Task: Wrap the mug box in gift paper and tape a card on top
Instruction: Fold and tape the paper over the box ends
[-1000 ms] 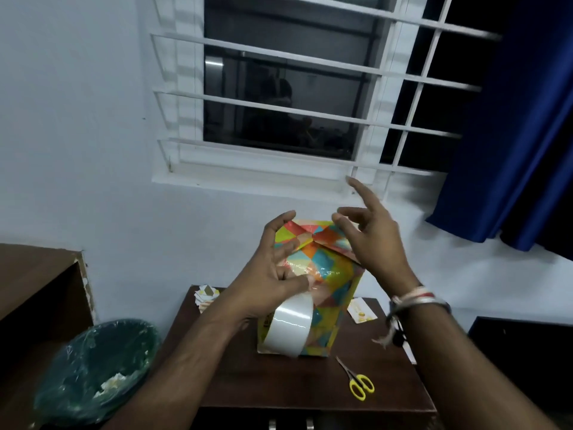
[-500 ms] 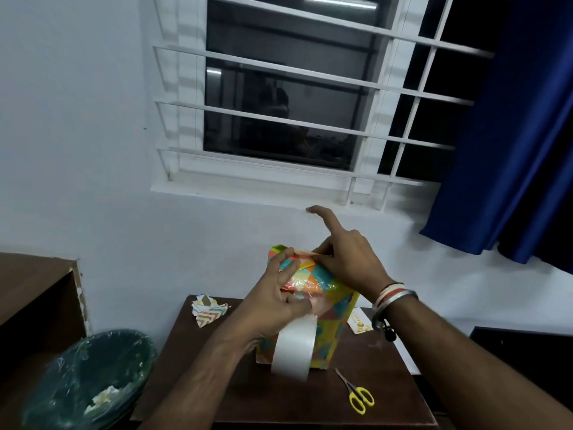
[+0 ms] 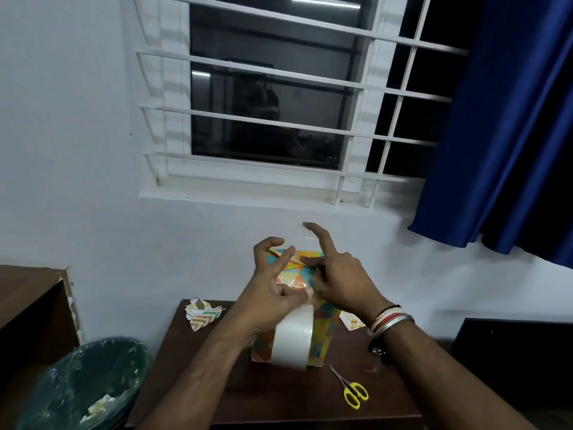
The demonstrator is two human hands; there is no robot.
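The left grip (image 3: 273,290) pinches the tape (image 3: 293,339) at lower centre, seemingly to have it ready, while the right grip (image 3: 338,280), fingers loose, presses the fold atop the box (image 3: 322,333) on the tabletop (image 3: 248,392), likely holding it flat for taping.

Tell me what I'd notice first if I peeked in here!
The bright, colourful wrapped box stands on the brown table, with both hands at its top. The left hand holds a big white tape roll that hangs in front of the box, while the right hand presses the folded paper. Yellow scissors lie to its right.
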